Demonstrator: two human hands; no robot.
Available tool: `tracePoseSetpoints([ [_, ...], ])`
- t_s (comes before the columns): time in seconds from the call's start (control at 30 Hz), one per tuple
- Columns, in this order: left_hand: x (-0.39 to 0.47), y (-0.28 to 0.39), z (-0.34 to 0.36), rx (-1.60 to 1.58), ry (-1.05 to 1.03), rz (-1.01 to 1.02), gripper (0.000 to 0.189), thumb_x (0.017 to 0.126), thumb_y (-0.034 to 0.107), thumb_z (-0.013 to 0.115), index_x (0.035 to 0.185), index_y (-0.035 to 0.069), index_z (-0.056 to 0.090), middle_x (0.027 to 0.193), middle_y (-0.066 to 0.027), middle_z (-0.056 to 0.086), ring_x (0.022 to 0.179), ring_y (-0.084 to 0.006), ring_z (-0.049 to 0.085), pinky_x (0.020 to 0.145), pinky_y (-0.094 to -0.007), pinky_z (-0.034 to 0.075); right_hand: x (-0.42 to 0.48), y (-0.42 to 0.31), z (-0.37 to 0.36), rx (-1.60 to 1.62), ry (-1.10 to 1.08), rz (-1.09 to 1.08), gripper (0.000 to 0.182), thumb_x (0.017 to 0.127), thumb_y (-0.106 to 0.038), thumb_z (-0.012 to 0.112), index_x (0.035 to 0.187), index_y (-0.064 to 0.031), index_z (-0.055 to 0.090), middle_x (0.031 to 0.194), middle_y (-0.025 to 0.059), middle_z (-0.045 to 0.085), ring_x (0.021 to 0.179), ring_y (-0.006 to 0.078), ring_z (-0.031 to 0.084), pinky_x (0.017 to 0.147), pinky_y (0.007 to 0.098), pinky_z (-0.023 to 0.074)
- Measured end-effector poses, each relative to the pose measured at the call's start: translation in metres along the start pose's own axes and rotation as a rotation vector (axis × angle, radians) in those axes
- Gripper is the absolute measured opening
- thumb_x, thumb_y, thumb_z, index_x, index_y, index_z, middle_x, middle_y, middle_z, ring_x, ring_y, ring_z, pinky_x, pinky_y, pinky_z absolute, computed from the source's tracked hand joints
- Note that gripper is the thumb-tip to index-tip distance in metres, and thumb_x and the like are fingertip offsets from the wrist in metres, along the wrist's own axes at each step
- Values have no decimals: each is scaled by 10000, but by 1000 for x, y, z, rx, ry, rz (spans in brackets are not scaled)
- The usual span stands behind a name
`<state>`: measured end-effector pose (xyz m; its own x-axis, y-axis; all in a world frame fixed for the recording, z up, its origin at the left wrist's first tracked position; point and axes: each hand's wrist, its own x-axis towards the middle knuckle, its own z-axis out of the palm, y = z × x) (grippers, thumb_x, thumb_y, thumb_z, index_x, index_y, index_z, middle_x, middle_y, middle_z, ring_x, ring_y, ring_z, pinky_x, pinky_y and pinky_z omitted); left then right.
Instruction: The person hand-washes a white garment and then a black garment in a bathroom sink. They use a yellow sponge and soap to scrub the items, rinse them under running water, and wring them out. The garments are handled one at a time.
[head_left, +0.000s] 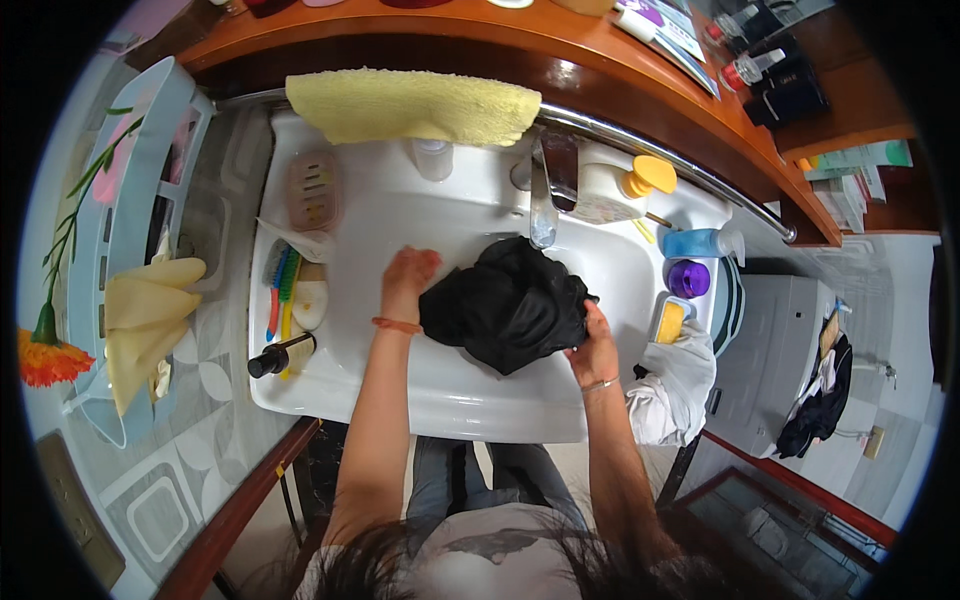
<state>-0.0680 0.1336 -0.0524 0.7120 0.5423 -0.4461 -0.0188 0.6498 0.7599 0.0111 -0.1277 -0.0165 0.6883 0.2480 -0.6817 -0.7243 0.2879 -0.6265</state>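
Observation:
A bunched black cloth (510, 300) lies in the white washbasin (465, 412), under the chrome faucet (544, 195). My right hand (596, 346) grips the cloth at its right edge, fingers on top and partly behind the fabric. My left hand (409, 281), with an orange band at the wrist, is at the cloth's left side, its fingers curled; whether it holds any fabric cannot be told. A yellow bar of soap (670, 322) sits in a small dish on the basin's right rim, beside a crumpled white cloth (675, 390) that hangs over the edge.
Brushes (287, 277), a dark-capped bottle (281, 355) and a pink soap dish (313, 191) stand on the left rim. At the back right are a yellow-topped pump bottle (611, 191), a blue spray bottle (694, 244) and a purple jar (688, 279). A yellow towel (412, 109) hangs on the rail.

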Motion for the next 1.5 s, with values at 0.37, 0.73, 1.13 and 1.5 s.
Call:
tracePoseSetpoints([
  [0.37,-27,-48,34,24,-283,-244,333,851,321,549,937,1,577,899,-47,585,862,-125,527,794,-264,419,-7,6,4,-38,14,-40,297,826,-63,559,1103,-131,478,837,17,596,719,128,590,562,250,490],
  [0.73,-53,-73,35,-530,-233,-561,385,909,252,387,1168,-21,466,1171,-157,516,1066,-275,514,933,-384,411,-5,23,-19,-132,-24,118,258,851,-198,557,1090,-131,487,990,46,573,881,170,567,753,385,471],
  [1.13,-50,-79,45,266,-323,-409,120,737,-20,528,841,-53,578,830,-77,597,724,-146,578,651,-252,472,-21,27,26,-235,140,132,369,845,-407,537,1084,-129,498,941,9,588,790,124,557,649,314,464],
  [1.5,-64,-83,60,609,-391,-274,139,784,50,545,806,-63,623,728,-33,607,610,-123,549,559,-237,441,-6,40,2,-1312,85,-339,205,857,-164,451,878,14,551,754,207,580,724,353,582,631,375,472],
])
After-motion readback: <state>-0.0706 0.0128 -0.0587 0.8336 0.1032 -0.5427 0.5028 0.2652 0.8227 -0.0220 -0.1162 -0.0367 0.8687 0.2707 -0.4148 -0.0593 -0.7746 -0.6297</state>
